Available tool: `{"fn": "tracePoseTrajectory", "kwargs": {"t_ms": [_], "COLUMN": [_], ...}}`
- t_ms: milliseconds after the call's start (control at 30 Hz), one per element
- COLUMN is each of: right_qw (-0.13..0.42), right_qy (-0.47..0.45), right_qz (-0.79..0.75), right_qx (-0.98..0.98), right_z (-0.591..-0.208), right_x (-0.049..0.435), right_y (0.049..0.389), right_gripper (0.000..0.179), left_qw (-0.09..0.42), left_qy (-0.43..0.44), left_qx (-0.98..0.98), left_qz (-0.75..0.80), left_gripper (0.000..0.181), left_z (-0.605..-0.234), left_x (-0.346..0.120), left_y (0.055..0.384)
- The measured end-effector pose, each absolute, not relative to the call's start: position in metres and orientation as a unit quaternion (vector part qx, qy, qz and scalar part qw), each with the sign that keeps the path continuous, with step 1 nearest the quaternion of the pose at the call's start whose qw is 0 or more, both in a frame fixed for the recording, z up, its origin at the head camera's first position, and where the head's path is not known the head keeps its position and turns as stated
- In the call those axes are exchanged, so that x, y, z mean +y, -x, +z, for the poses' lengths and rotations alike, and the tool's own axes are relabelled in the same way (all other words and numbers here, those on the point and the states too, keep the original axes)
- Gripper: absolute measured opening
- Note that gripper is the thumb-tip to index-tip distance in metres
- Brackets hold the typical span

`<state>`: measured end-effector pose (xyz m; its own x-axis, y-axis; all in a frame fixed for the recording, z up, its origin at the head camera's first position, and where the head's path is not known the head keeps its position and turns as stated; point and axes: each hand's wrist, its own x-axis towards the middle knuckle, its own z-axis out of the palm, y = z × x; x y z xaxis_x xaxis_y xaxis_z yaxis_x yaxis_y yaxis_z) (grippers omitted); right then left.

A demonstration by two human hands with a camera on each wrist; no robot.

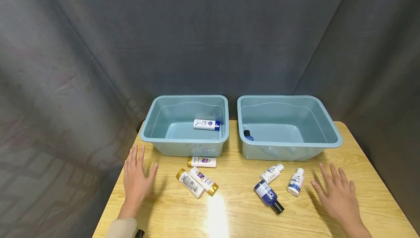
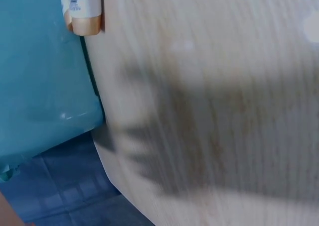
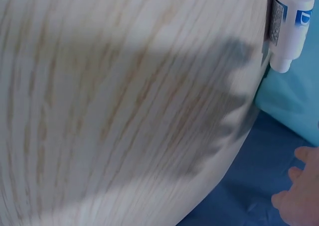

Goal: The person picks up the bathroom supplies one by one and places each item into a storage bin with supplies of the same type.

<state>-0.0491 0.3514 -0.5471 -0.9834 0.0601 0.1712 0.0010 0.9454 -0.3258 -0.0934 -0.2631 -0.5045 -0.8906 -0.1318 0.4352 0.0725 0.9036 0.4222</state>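
My left hand [image 1: 136, 178] is spread over the left side of the wooden table, holding nothing. Between it and the table's middle lie two white bottles with gold caps, one label-down [image 1: 190, 183] and one with a purple label [image 1: 204, 180]. A third gold-capped bottle [image 1: 202, 162] lies against the left bin. On the right, my right hand [image 1: 339, 196] hovers with fingers apart and holds nothing. Nearest to it is a white Dove bottle [image 1: 295, 182]. Another Dove bottle [image 1: 272, 173] lies beside a dark blue bottle with a black cap [image 1: 268, 196].
Two light blue bins stand at the back. The left bin [image 1: 184, 140] contains a white bottle with a blue cap [image 1: 206, 124]. In the right bin [image 1: 290, 144] a blue bottle with a black cap [image 1: 248, 135] lies at the near left corner. A grey curtain [image 1: 197, 41] hangs behind.
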Motion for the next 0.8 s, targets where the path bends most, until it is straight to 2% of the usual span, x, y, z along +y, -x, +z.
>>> {"fn": "tracePoseTrajectory", "kwargs": {"t_ms": [300,800], "right_qw": [0.096,0.102], "right_qy": [0.007,0.021], "right_qz": [0.165,0.165], "right_qx": [-0.982,-0.981], "right_z": [-0.551,-0.551], "right_x": [0.347,0.335], "right_y": [0.049,0.052], "right_gripper": [0.072,0.073], "left_qw": [0.219,0.165], "left_qy": [-0.022,-0.001], "left_qx": [-0.935,-0.891], "left_qz": [-0.277,-0.424], "left_gripper": [0.078,0.067], "left_z": [-0.493,-0.474], "left_x": [-0.269,-0.285], "left_y": [0.109,0.142]}}
